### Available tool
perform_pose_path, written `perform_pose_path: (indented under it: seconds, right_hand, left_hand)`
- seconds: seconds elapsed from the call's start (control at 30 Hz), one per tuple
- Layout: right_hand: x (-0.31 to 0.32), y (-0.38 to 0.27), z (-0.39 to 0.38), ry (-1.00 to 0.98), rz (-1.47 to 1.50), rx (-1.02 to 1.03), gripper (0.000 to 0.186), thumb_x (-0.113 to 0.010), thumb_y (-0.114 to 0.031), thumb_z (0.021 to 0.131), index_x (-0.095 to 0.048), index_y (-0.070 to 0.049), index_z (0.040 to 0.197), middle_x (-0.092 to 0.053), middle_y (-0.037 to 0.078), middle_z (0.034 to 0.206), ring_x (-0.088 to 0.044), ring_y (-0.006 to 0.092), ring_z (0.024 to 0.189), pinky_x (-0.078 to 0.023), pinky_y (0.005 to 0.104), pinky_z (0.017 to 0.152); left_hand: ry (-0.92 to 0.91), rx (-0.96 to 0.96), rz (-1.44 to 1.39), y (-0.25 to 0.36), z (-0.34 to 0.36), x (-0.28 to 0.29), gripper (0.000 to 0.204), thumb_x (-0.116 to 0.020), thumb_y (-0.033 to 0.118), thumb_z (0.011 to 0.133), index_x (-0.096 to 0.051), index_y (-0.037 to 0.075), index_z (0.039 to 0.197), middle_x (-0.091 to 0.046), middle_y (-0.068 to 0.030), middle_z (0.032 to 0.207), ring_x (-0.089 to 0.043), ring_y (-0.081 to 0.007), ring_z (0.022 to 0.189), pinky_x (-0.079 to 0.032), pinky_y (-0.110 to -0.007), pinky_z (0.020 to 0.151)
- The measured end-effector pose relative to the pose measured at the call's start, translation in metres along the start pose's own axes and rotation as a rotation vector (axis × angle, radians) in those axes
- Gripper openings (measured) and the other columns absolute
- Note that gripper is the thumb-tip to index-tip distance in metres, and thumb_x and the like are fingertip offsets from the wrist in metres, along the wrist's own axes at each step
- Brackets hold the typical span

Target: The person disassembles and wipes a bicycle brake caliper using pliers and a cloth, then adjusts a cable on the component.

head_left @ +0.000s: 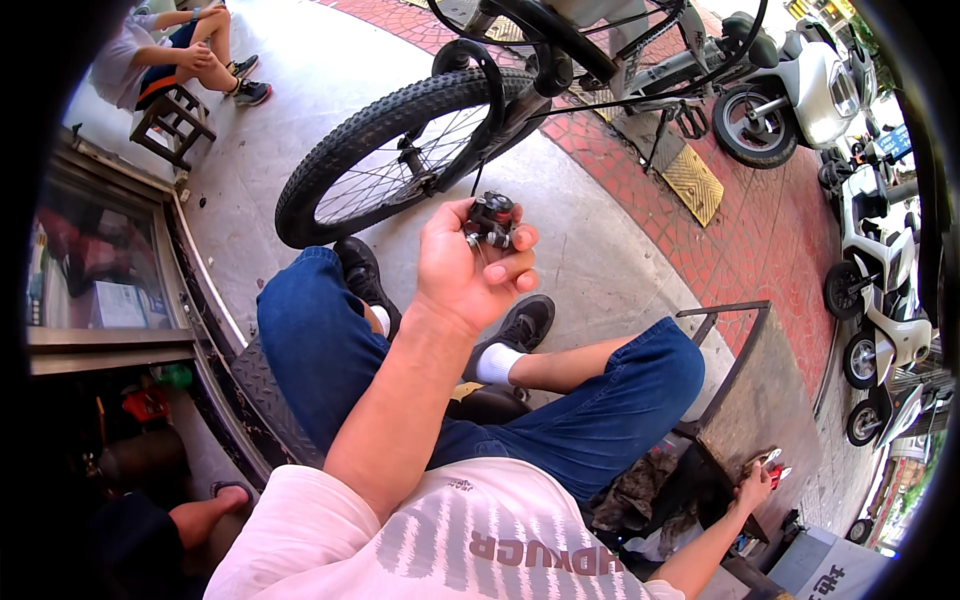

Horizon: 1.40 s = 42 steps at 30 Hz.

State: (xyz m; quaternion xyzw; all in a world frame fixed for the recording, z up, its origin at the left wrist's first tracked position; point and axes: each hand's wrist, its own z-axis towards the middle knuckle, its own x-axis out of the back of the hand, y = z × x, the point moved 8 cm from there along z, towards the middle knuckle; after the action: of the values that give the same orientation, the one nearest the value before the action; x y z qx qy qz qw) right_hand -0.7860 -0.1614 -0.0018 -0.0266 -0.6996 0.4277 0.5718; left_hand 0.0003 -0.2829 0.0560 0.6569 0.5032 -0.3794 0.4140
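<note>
My left hand (470, 262), raised in the middle of the view, has its fingers wrapped round a small black bicycle brake caliper (492, 212) with a red mark and silver bolts. A thin black cable runs from the bicycle (545, 60) down toward the caliper. Behind it stands the bicycle's knobby front wheel (335, 145). Far to the right, my right hand (752, 490) reaches over a worn wooden board (765, 400). Its fingers are closed on a small tool (774, 473) with red and silver parts; the exact kind is too small to make out.
At the upper left a person (150, 50) sits on a dark wooden stool (172, 122). A glass-fronted cabinet (105, 260) borders my left side. Several white scooters (820, 95) are parked along the right. Dark cloths (650, 500) lie below the board, beside my leg.
</note>
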Motion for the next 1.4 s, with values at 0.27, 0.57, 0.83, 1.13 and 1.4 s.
perform_pose_path:
  seconds: [0.27, 0.57, 0.83, 1.13, 1.4]
  right_hand:
    - [-0.003, -0.005, 0.005, -0.034, -0.033, -0.049, 0.046, -0.074, -0.046, 0.095, -0.066, -0.003, 0.112, -0.051, -0.001, 0.061, -0.042, 0.0107, 0.041, -0.032, 0.0262, 0.035]
    - [0.002, 0.017, 0.055, -0.029, -0.306, 0.098, 0.05, -0.08, -0.05, 0.09, -0.07, -0.001, 0.086, -0.063, 0.007, 0.069, -0.054, 0.0159, 0.048, -0.04, 0.0326, 0.044]
    - [-0.009, -0.017, 0.014, -0.084, -0.076, -0.238, 0.029, -0.08, -0.038, 0.09, -0.066, -0.013, 0.087, -0.057, 0.001, 0.063, -0.054, 0.0168, 0.045, -0.039, 0.0304, 0.04]
    - [-0.001, -0.037, -0.01, -0.543, 1.151, -0.31, 0.02, -0.069, -0.028, 0.102, -0.07, -0.009, 0.108, -0.064, 0.002, 0.085, -0.056, 0.0099, 0.069, -0.044, 0.0241, 0.056]
    - [-0.011, -0.196, -0.052, -0.614, 1.422, 0.139, 0.028, -0.063, -0.023, 0.104, -0.07, 0.0, 0.118, -0.067, 0.007, 0.1, -0.056, 0.0135, 0.078, -0.045, 0.0277, 0.064]
  left_hand:
    - [0.047, -0.008, 0.018, -0.002, -0.001, 0.0, 0.039, -0.037, 0.038, 0.1, -0.061, 0.007, 0.097, -0.063, -0.0117, 0.079, -0.039, -0.0138, 0.046, -0.042, -0.039, 0.06]
    - [0.157, -0.064, 0.164, -0.014, 0.006, 0.016, 0.043, -0.037, 0.039, 0.1, -0.063, 0.005, 0.101, -0.065, -0.0142, 0.074, -0.038, -0.0145, 0.041, -0.044, -0.04, 0.056]
    - [0.306, -0.16, 0.417, -0.033, 0.017, 0.07, 0.037, -0.044, 0.036, 0.098, -0.062, 0.004, 0.103, -0.067, -0.0163, 0.078, -0.054, -0.021, 0.051, -0.056, -0.044, 0.058]
    - [0.302, -0.226, 0.361, -0.04, 0.026, 0.106, 0.04, -0.052, 0.029, 0.094, -0.059, 0.001, 0.121, -0.062, -0.0092, 0.082, -0.06, -0.0207, 0.063, -0.048, -0.035, 0.054]
    - [0.315, -0.393, 0.842, -0.03, 0.021, 0.106, 0.05, -0.068, 0.014, 0.086, -0.052, 0.0, 0.131, -0.064, -0.0059, 0.099, -0.058, -0.0107, 0.077, -0.046, -0.026, 0.063]
